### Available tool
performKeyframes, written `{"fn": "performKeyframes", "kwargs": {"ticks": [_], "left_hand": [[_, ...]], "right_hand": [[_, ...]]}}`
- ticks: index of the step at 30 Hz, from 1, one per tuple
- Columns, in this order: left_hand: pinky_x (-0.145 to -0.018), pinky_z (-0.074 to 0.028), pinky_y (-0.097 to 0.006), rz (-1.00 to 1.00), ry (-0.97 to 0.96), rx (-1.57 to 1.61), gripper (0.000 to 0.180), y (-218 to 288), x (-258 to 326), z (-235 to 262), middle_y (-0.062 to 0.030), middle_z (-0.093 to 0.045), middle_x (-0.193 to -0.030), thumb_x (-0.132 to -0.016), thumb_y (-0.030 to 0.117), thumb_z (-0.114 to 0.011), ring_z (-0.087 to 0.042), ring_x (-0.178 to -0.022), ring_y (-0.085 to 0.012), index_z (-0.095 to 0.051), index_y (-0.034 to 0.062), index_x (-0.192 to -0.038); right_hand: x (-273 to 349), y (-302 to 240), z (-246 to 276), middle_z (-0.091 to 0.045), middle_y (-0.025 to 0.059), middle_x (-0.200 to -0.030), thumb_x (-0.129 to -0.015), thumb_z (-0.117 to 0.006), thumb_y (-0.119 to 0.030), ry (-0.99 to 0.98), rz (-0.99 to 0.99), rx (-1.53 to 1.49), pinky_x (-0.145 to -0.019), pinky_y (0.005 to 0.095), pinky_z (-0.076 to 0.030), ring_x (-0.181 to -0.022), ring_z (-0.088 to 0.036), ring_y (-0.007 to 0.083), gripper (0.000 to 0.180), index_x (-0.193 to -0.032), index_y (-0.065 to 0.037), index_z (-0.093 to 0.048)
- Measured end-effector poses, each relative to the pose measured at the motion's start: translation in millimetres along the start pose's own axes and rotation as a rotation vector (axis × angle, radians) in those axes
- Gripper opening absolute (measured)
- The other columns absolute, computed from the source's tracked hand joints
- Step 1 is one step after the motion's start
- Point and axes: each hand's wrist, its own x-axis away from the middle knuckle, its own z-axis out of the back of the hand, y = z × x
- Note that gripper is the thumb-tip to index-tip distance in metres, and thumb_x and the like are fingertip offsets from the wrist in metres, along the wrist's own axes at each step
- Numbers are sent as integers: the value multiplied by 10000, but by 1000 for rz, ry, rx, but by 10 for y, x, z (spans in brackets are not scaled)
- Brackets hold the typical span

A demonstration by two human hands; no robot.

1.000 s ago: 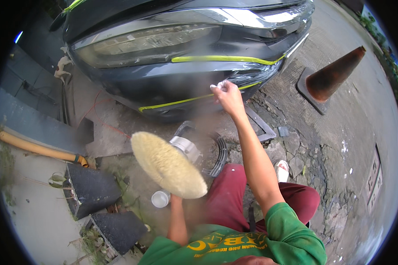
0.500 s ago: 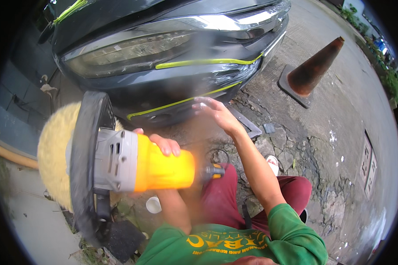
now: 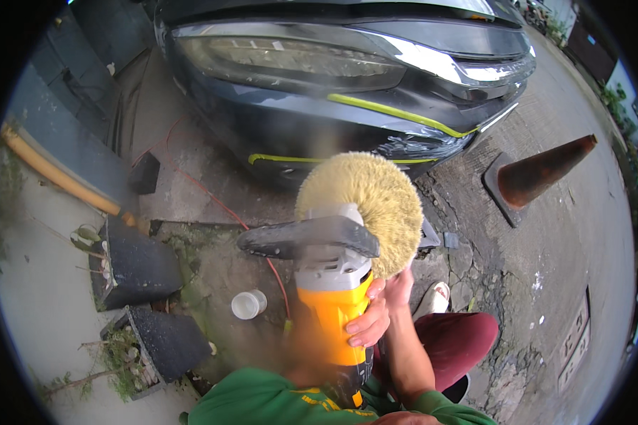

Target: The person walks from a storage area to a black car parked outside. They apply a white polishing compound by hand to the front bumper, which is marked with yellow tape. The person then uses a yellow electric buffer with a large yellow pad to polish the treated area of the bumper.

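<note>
gripping yellow polisher [image 3: 331,312] with right hand [image 3: 376,315]

Soft, even daylight, no hard shadows. Glare streaks the car's headlight [image 3: 290,60] and chrome trim. The near end of the polisher [image 3: 333,312] smears into blur; fisheye bends edges, black corners frame everything.

Yellow polisher [image 3: 333,312], cream wool pad [image 3: 376,195], rust-orange cone [image 3: 542,173].

polisher [image 3: 331,283] before car bumper [image 3: 347,127], cone [image 3: 539,173] right, cup [image 3: 248,304] left
</note>
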Motion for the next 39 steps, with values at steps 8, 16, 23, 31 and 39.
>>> {"fn": "performKeyframes", "kwargs": {"ticks": [8,16,23,31,39], "left_hand": [[-545,-536,-420,5,30,72,520,-285,-73,-26,-154,-683,-793,-903,394,-610,-675,-621,-326,-366,100,-1256],[-576,-534,-435,5,31,87,587,-413,-16,-88,-172,-667,-841,-866,458,-591,-669,-659,-339,-372,89,-1266],[-602,-531,-448,-11,67,91,650,-423,25,-190,-188,-653,-883,-833,513,-574,-663,-692,-351,-378,79,-1275],[-633,-528,-463,24,119,105,726,-452,-3,-120,-205,-636,-931,-795,576,-555,-657,-730,-365,-385,68,-1285],[-664,-526,-478,70,198,145,806,-446,-38,-135,-223,-620,-978,-757,639,-535,-651,-767,-379,-392,57,-1295]], "right_hand": [[332,-562,-422,-379,156,-1466,-915,-393,-649,-192,-55,221,-1082,469,-360,-1319,-406,327,812,-1467,-60,-306],[667,-786,-448,-385,162,-1461,-915,-385,-651,-99,-3,462,-1083,471,-357,-1315,-411,329,816,-1464,-52,-309],[1264,-776,-318,-390,167,-1456,-916,-379,-652,31,-26,563,-1084,473,-354,-1312,-415,331,819,-1461,-45,-312],[1114,-813,-444,-396,173,-1451,-916,-371,-654,57,44,578,-1085,476,-351,-1308,-420,332,823,-1458,-38,-315],[-70,-874,-1307,-401,180,-1445,-916,-363,-656,-121,230,340,-1086,478,-349,-1304,-425,334,827,-1454,-30,-318]]}}
